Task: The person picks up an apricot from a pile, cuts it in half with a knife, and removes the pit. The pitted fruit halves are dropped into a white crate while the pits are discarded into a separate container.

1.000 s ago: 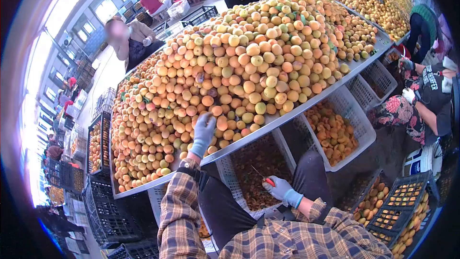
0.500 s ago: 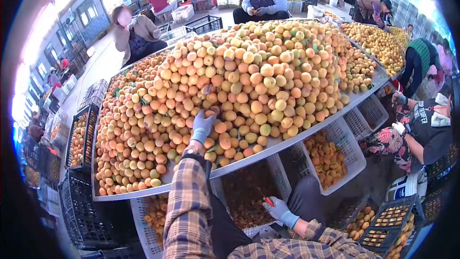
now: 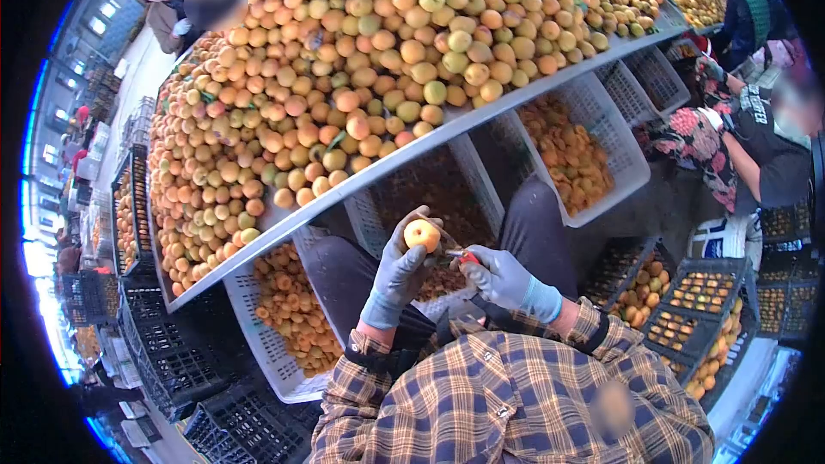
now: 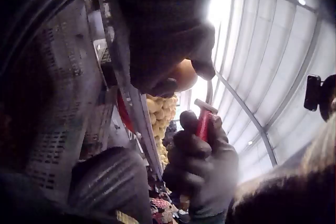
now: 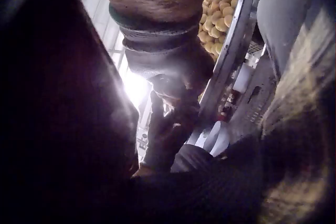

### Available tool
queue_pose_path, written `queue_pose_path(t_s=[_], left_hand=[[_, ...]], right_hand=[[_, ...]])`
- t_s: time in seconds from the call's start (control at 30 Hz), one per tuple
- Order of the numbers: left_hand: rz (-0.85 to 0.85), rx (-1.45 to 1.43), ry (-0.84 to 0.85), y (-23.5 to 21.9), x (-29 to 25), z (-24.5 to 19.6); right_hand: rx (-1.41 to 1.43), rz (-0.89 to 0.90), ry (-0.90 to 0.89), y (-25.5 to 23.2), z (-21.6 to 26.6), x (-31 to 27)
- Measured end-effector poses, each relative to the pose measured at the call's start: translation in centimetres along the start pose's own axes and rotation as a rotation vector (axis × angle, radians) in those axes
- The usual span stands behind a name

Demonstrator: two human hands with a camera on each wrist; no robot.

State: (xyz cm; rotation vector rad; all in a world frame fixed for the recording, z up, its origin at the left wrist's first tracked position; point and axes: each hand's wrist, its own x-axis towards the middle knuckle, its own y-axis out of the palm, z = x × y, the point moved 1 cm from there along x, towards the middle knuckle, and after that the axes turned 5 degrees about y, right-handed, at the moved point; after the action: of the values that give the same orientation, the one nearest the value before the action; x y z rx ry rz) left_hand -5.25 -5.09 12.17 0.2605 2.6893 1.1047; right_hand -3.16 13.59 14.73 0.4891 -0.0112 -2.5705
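Note:
Wearing a grey glove, my left hand [image 3: 391, 279] holds a pale orange apricot [image 3: 421, 235] in its fingers, above my lap. Close beside it, my gloved right hand [image 3: 507, 279] grips a small knife by its red handle [image 3: 467, 258]. The knife points toward the apricot. In the left wrist view the apricot [image 4: 185, 76] shows between dark fingers, and the red handle [image 4: 203, 125] stands upright in the right hand [image 4: 199, 166]. The right wrist view is dark; the right hand [image 5: 173, 108] hides the knife there.
A large apricot pile [image 3: 369, 60] covers the metal table [image 3: 447, 131] in front. Below its edge, a white crate [image 3: 474, 180] holds dark scraps; white crates left [image 3: 258, 326] and right [image 3: 623, 155] hold orange fruit pieces. Black crates [image 3: 172, 335] stand left. A person [image 3: 760, 137] sits at right.
My left hand has come back from the pile with an apricot to above my lap. My right hand has raised the knife beside it. The head view has tilted down.

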Motion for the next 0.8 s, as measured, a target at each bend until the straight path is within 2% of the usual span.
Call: queue_pose_path(t_s=[0.07, 0.23, 0.3, 0.47, 0.57, 0.67, 0.73, 0.8], left_hand=[[-0.005, 0.031, 0.020, 1.8, -0.8, 0.5], [0.057, 0.030, -0.074, 0.9, -1.2, 1.8], [0.024, -0.067, -0.044, 0.9, -1.3, 2.3], [0.032, -0.028, -0.005, 0.2, -1.6, 3.0], [0.026, -0.137, -0.073, 0.5, -1.9, 2.8], [0.021, -0.095, -0.052, 0.5, -2.0, 2.9], [0.045, 0.039, -0.052, 0.5, -2.0, 2.7], [0.080, 0.088, -0.084, 0.9, -2.2, 2.5]], right_hand=[[-0.097, -0.026, -0.009, -0.2, -0.7, -1.2], [-0.335, -0.124, -0.080, -0.2, -1.7, -2.5], [-0.313, -0.117, -0.073, -0.1, -1.8, -2.7], [-0.295, -0.111, -0.085, 0.1, -2.9, -2.8], [-0.322, -0.110, -0.094, 0.1, -2.8, -2.8], [-0.249, -0.108, -0.095, -0.1, -2.4, -3.1], [-0.138, -0.085, -0.115, -0.1, -0.8, -3.0], [-0.165, -0.096, -0.102, -0.3, -0.3, -2.7]])
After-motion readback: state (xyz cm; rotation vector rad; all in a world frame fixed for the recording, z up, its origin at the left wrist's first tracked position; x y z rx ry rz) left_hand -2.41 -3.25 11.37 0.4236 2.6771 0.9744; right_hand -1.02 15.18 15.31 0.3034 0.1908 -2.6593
